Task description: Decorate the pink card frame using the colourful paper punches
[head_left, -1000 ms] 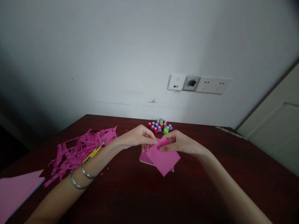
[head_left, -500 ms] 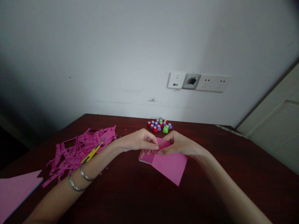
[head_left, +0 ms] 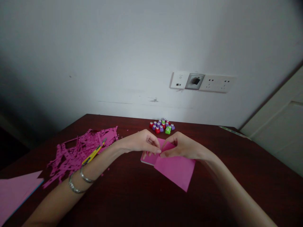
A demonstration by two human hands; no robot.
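Note:
A loose pink sheet of paper [head_left: 176,171] slants over a pink stack or pad [head_left: 147,160] with a pale edge, which lies on the dark red table. My right hand [head_left: 184,146] pinches the sheet near its upper left part between thumb and forefinger. My left hand [head_left: 145,143], with two silver bangles on the wrist, is closed at the same spot, thumb and forefinger on the paper and the other fingers curled over the stack. The fingertips of both hands nearly touch, and they hide the exact grip.
Small red, purple and green stampers [head_left: 162,126] with eye-like tops cluster behind my hands. Pink paper offcuts [head_left: 73,154] lie at the left under a yellow craft knife [head_left: 94,153]. Light pink sheets [head_left: 19,192] occupy the near left corner. A wall [head_left: 132,63] bounds the table's back.
The loose pink sheet has swung a little to the right, its lower corner now farther right and slightly nearer me. Both hands stay almost in place.

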